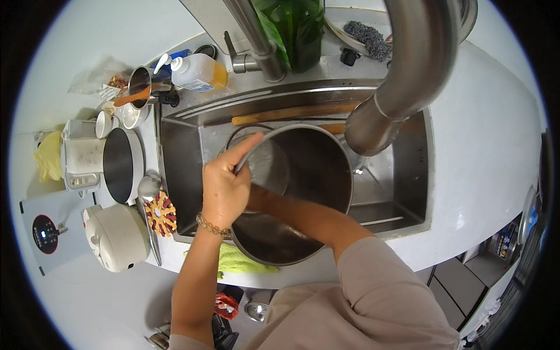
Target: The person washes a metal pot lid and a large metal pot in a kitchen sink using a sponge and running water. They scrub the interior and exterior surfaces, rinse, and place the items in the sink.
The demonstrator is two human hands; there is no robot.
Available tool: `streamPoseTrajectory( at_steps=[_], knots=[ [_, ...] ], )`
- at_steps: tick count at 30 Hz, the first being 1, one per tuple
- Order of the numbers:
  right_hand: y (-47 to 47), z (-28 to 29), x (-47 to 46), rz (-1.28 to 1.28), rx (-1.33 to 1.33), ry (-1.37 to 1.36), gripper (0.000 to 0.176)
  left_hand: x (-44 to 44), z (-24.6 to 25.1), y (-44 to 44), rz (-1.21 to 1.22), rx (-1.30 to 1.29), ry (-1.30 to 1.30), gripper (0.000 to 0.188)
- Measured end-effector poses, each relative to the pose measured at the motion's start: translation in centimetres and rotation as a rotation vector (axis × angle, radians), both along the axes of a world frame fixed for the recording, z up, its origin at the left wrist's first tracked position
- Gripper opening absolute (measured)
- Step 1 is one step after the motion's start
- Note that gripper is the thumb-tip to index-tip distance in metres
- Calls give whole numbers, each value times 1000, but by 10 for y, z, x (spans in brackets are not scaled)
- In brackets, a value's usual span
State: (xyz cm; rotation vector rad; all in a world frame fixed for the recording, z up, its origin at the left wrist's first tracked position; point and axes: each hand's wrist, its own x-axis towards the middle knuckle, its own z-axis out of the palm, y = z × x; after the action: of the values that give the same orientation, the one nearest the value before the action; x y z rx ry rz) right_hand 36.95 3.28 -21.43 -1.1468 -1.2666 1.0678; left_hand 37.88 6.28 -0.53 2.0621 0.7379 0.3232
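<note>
My left hand (227, 179) grips the rim of a large, deep metal pot (315, 170), thumb along the rim. The pot is tilted, its mouth facing up towards me, over the stainless steel sink (407, 183) and its front edge. Into the pot reaches my right forearm (302, 214). The right hand itself is hidden behind the left hand, so what it holds or touches does not show. A beaded bracelet (213, 226) circles my left wrist. The thick metal faucet spout (380, 122) hangs above the pot's right side.
Behind the pot, a wooden handle (284, 114) lies across the sink. A soap pump bottle (199, 72) and green bottle (295, 35) stand behind the basin. Left are a frying pan (118, 166), ladle (149, 188), trivet (161, 214) and rice cooker (116, 238). A green cloth (238, 258) lies in front.
</note>
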Motion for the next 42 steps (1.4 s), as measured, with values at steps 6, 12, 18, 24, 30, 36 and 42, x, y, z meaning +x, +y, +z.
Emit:
streamPoseTrajectory(
  at_steps=[6, 12, 18, 24, 30, 36, 42],
  knots=[
    [-36, -12, 42, -271, -484, -401, 35, -11, 1, 0, 88, 91, 30, 52],
    [-10, -17, -6, -97, -429, -373, 38, -16, 1, 3, 130, 62, 40, 47],
    [-34, -13, 40, -90, -689, -771, 32, -17, -2, 7, 145, 55, 16, 49],
    [0, -1, -11, -385, -596, 368, 31, -17, -6, 5, 172, 90, -41, 48],
    [28, 45, -8, -703, -501, 998, 28, -24, -17, 15, 188, 101, -84, 49],
    [-60, 47, 24, 482, -508, -80, 38, -27, -14, 15, 208, 95, -105, 50],
    [-3, -13, 102, 342, 525, -1438, 34, -13, -10, 6, 146, 191, -101, 50]
  ],
)
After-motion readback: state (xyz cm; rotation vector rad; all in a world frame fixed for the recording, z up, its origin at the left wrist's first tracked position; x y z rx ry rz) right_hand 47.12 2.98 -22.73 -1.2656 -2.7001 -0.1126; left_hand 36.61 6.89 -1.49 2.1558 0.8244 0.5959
